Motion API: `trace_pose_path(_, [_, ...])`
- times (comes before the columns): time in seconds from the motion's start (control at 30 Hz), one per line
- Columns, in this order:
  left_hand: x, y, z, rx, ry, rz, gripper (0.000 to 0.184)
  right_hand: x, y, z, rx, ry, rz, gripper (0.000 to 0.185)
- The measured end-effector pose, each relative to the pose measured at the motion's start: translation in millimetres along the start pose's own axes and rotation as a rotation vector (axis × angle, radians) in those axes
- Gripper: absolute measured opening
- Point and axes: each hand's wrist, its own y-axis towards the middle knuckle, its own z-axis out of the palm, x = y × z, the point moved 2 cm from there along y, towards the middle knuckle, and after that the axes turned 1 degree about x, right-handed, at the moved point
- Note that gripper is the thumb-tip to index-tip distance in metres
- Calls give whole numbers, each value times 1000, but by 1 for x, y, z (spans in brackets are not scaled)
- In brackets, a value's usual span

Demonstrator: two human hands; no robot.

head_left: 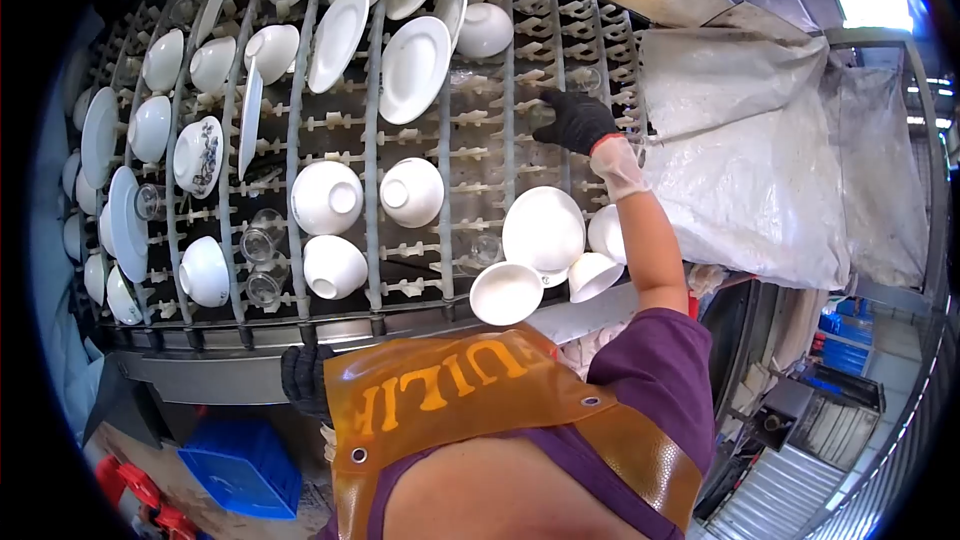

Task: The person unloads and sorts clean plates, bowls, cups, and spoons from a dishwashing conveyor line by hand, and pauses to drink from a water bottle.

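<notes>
My right hand [577,123], in a black glove with a clear plastic cuff, reaches over the pegged conveyor rack [472,175]. Its thumb and fingers are apart, and I make out nothing held between them. A small clear glass [588,80] sits on the pegs just beyond it. Closer to me, a white oval plate [543,230] and white bowls [507,293] are grouped by the front edge. My left hand [306,380], also black-gloved, is low beside the metal front rail [215,372]. The apron partly covers it, and its grip is unclear.
White plates [415,70] and upturned bowls [327,197] stand among the pegs leftward, with clear glasses [262,237] between them. A plastic sheet [740,160] drapes the right end. A blue crate [242,467] is on the floor at lower left.
</notes>
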Motion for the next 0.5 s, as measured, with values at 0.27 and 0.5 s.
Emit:
trace_pose_path(0.27, [-12,5,4,-11,-11,40,22,-29,19,10,-822,655,-218,56])
trace_pose_path(0.5, [-20,1,5,-16,-42,15,25,-74,-42,11,-462,171,215,52])
